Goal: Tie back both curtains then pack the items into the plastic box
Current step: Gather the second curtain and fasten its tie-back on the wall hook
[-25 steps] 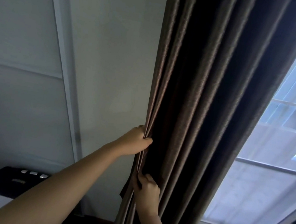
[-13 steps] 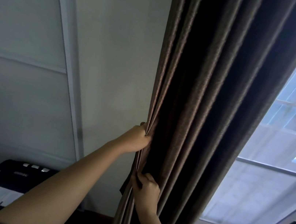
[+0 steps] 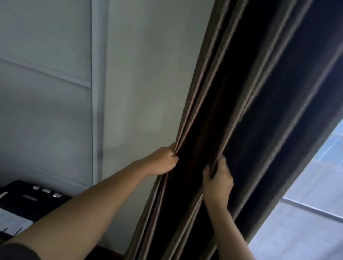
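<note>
Hidden: the fingertips of both hands were buried in the folds, and the top and hem of the curtain (image 3: 249,97) were cut off by the frame.
Hard to make out: a black device (image 3: 22,199) with pale buttons, low and well to the left of the grip, could not be identified in the dim light; a white sheet (image 3: 7,221) was seen on it.
Left hand: the left hand (image 3: 161,161) was closed tight round the bunched outer edge of the curtain.
Right hand: the right hand (image 3: 217,181) was curled round a fold just to the right of the left grip and slightly lower, thumb on the near side.
Curtain: it was held upright between both grips, with a dark hollow of cloth opened between them.
Change: half a second earlier the right hand had been placed directly below the left on the same edge; it was since moved up and out to the right.
Room: a pale panelled wall (image 3: 150,59) was seen left of the grip, and a bright window (image 3: 318,229) right of it.
</note>
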`<state>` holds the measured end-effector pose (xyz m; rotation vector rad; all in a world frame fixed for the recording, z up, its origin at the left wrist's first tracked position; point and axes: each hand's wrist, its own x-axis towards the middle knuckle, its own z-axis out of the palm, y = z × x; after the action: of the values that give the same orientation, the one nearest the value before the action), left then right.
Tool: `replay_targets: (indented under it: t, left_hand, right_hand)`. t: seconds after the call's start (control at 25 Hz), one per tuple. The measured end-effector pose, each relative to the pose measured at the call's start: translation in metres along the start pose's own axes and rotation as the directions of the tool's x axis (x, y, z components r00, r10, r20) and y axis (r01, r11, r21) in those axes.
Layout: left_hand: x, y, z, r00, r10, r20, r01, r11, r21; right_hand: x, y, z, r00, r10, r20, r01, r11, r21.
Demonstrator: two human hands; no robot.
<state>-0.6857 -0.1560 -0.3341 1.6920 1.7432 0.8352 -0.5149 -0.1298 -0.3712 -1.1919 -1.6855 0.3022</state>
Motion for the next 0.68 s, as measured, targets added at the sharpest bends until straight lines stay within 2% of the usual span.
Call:
replay_targets:
  t: [0.12,0.24,0.32,0.68]
  left_hand:
    - [0.005,0.004,0.005,1.0,0.008,-0.006,-0.008,1.0,-0.005]
    - [0.008,0.009,0.01,1.0,-0.004,0.024,0.004,1.0,0.004]
    - [0.009,0.01,0.015,0.999,0.001,0.047,-0.002,1.0,0.017]
    - [0.005,0.017,0.018,0.991,0.002,0.131,-0.006,1.0,0.026]
  right_hand:
    - [-0.035,0.007,0.014,0.997,-0.05,0.066,0.051,0.999,-0.015]
    - [-0.059,0.023,0.031,0.949,0.019,0.316,0.005,0.997,-0.073]
    - [-0.067,0.026,0.038,0.905,0.085,0.416,-0.035,0.991,-0.126]
    - [-0.064,0.024,0.05,0.852,0.078,0.518,-0.077,0.997,-0.022]
